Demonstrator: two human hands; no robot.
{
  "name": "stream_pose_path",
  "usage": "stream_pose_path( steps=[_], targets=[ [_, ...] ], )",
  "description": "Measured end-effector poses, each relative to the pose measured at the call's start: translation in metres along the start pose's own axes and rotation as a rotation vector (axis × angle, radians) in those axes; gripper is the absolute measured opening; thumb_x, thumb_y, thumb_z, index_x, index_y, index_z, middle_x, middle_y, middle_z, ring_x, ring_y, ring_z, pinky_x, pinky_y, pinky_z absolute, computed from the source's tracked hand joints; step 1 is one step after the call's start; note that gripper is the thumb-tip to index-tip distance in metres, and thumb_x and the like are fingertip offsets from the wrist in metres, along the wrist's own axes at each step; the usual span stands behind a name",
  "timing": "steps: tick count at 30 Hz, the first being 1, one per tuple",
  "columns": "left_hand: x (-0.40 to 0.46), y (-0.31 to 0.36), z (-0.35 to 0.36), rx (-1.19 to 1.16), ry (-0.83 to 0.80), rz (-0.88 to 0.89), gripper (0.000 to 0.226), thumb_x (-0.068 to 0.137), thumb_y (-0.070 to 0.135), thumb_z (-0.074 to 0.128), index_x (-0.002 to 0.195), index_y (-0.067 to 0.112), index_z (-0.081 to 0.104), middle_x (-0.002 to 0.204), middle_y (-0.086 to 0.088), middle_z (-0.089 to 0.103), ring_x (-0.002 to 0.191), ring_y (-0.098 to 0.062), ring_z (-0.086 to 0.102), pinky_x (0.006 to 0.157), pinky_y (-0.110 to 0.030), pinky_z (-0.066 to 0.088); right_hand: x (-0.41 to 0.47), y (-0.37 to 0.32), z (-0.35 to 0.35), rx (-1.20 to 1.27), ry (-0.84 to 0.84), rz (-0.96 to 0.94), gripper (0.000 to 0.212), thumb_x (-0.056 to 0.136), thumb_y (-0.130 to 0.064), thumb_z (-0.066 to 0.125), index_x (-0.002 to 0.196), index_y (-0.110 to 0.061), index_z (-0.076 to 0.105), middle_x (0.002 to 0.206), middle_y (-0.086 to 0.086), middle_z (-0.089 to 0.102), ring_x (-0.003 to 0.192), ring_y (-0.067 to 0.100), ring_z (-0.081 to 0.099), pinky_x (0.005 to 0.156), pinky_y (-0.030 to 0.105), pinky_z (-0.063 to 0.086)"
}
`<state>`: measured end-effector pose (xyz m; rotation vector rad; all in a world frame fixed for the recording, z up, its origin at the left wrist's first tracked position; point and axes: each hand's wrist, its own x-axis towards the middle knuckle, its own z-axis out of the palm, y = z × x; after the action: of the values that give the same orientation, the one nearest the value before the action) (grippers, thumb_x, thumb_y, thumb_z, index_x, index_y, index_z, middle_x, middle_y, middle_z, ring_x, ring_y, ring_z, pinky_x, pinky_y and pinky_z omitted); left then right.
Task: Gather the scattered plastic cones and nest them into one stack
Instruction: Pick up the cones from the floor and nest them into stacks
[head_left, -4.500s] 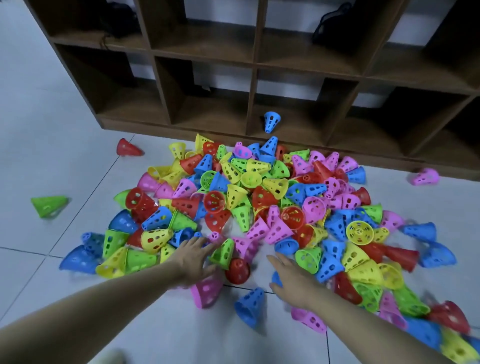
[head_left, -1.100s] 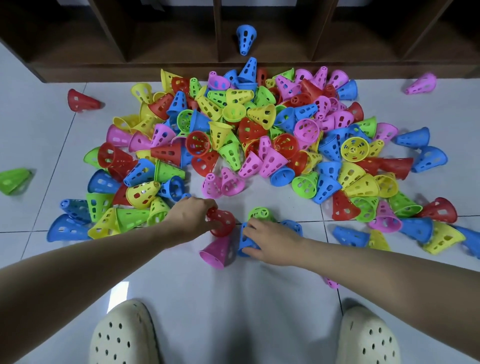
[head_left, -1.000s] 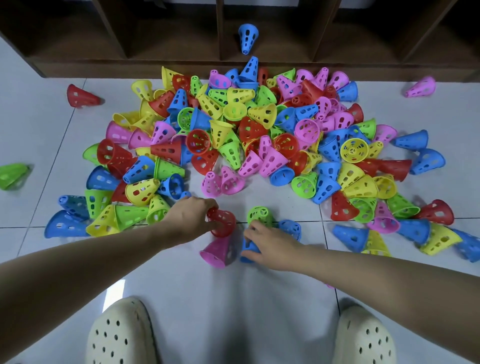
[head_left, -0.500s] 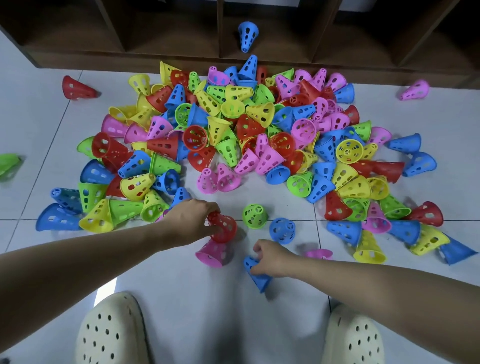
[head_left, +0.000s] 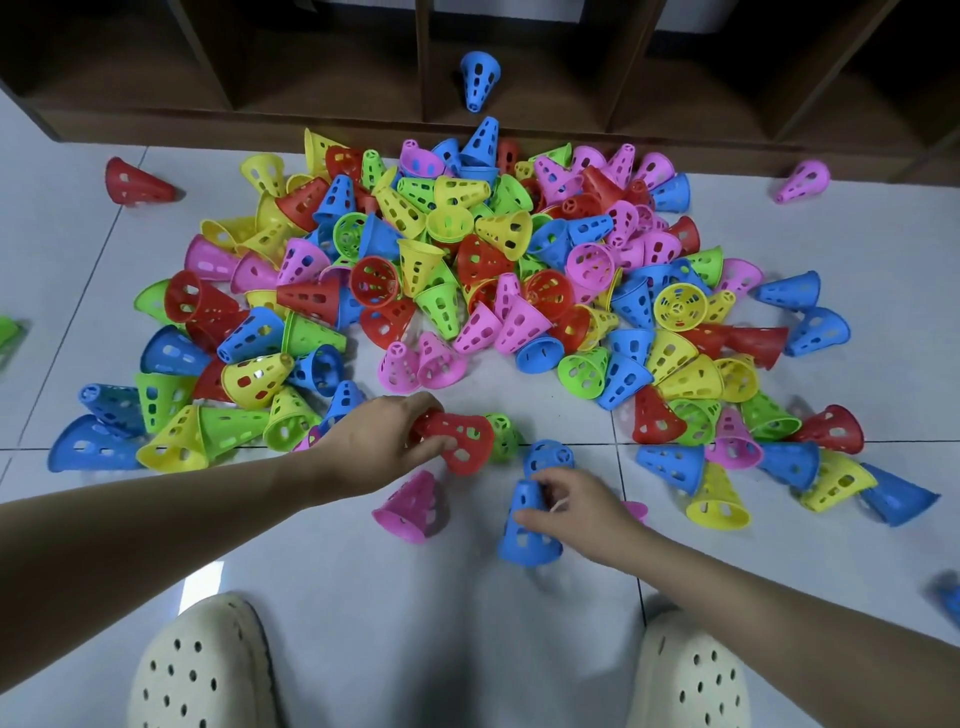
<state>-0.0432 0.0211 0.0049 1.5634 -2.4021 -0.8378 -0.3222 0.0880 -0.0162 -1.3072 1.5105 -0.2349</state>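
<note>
On the pale tiled floor (head_left: 467, 613), two perforated plastic cones are gripped below a many-coloured heap of cones (head_left: 467, 270).

At centre left, a red perforated plastic cone (head_left: 465, 436) is held by its narrow end in the curled fingers of the left hand (head_left: 379, 441), with a green perforated cone (head_left: 503, 434) just behind it. Lower centre, a pink perforated cone (head_left: 413, 504) lies on the tile. Right of it, a blue perforated cone (head_left: 527, 525) is pinched near its narrow top by the right hand (head_left: 576, 509).
</note>
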Motion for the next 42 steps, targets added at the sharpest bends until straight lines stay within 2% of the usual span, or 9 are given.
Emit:
stream_pose_path(
  steps=[3,8,13,16,20,25,31,36,42],
  targets=[
    [0.002,0.01,-0.003,-0.052,0.086,0.028,0.039,0.095,0.054,0.055,0.116,0.022,0.058,0.089,0.01,0.063,0.075,-0.007,0.06,0.063,-0.017,0.046,-0.01,-0.002,-0.015,0.143,0.243,-0.151,0.03,0.078,-0.015,0.084,0.099,-0.027,0.065,0.099,0.0,0.065,0.087,0.014,0.067,0.078,0.025,0.056],
    [0.021,0.023,0.001,-0.048,0.099,0.063,0.039,0.09,0.05,0.065,0.117,0.022,0.058,0.089,0.011,0.058,0.076,-0.006,0.055,0.061,-0.013,0.038,-0.016,0.007,-0.035,0.037,0.424,-0.302,0.033,0.083,-0.016,0.08,0.102,-0.031,0.057,0.103,-0.016,0.055,0.092,0.01,0.059,0.078,0.019,0.05],
    [0.041,0.03,0.015,0.001,0.039,0.08,0.04,0.09,0.045,0.066,0.12,0.019,0.058,0.097,0.005,0.062,0.08,-0.012,0.057,0.069,-0.028,0.051,-0.007,0.024,-0.047,-0.165,0.404,-0.29,0.031,0.087,-0.019,0.076,0.114,-0.022,0.062,0.105,-0.021,0.056,0.096,-0.007,0.052,0.081,0.013,0.044],
    [0.052,0.036,0.023,0.075,0.016,0.082,0.044,0.089,0.043,0.067,0.123,0.018,0.057,0.104,-0.001,0.065,0.087,-0.019,0.06,0.076,-0.037,0.054,-0.004,0.032,-0.05,-0.237,0.366,-0.297,0.033,0.089,-0.017,0.073,0.121,-0.019,0.067,0.107,-0.015,0.064,0.092,0.002,0.058,0.084,0.023,0.051],
    [0.063,0.043,0.029,0.126,-0.046,0.068,0.047,0.088,0.043,0.066,0.127,0.019,0.057,0.111,-0.002,0.065,0.095,-0.023,0.062,0.079,-0.037,0.054,-0.003,0.027,-0.053,-0.261,0.299,-0.285,0.037,0.092,-0.018,0.071,0.128,-0.016,0.065,0.11,-0.014,0.061,0.086,-0.013,0.054,0.079,0.005,0.045],
    [0.066,0.045,0.034,0.22,-0.152,0.06,0.041,0.091,0.047,0.06,0.125,0.024,0.057,0.104,0.0,0.067,0.091,-0.021,0.063,0.076,-0.037,0.055,-0.001,0.031,-0.05,-0.139,0.24,-0.202,0.05,0.089,-0.024,0.074,0.136,-0.023,0.057,0.115,-0.005,0.063,0.102,0.003,0.061,0.088,0.021,0.052],
    [0.05,0.03,0.031,0.124,-0.205,0.01,0.06,0.094,0.039,0.064,0.145,0.021,0.039,0.117,-0.004,0.062,0.094,-0.018,0.058,0.08,-0.032,0.05,-0.019,0.068,-0.051,-0.174,0.378,0.016,0.066,0.076,-0.042,0.083,0.131,-0.022,0.052,0.107,-0.007,0.057,0.099,0.016,0.058,0.09,0.037,0.052],
    [0.03,-0.004,0.025,0.476,-0.237,-0.085,0.088,0.083,0.069,0.06,0.15,0.019,0.033,0.148,-0.007,0.047,0.135,-0.028,0.043,0.115,-0.043,0.029,-0.043,0.096,-0.044,-0.149,0.349,0.123,0.084,0.069,-0.046,0.088,0.138,-0.022,0.045,0.128,-0.001,0.046,0.116,0.01,0.048,0.099,0.028,0.042],
    [-0.003,-0.037,0.024,0.737,-0.34,0.014,0.076,0.079,0.081,0.051,0.13,0.026,0.048,0.117,0.006,0.062,0.114,-0.019,0.053,0.102,-0.033,0.029,-0.048,0.101,-0.033,-0.197,0.372,0.225,0.093,0.068,-0.046,0.087,0.144,-0.018,0.041,0.13,0.0,0.048,0.123,0.019,0.049,0.105,0.04,0.044]
  ],
)
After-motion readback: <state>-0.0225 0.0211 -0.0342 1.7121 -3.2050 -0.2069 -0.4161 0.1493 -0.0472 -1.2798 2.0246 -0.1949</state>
